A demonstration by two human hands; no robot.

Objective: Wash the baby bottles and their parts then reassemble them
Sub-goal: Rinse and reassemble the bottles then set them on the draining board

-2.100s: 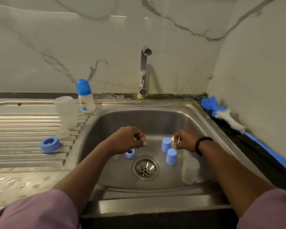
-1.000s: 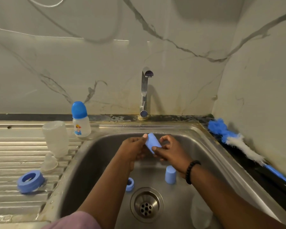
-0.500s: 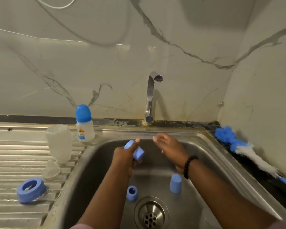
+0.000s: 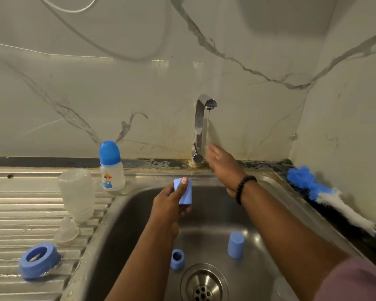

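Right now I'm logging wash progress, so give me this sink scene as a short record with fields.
left hand: holds a blue cap over the basin
right hand: open, by the tap
water: thin stream running
in sink: one blue cap upright, one small blue ring
drainboard: clear bottle, clear teat, blue collar
assembled: one capped bottle
brush: on right ledge
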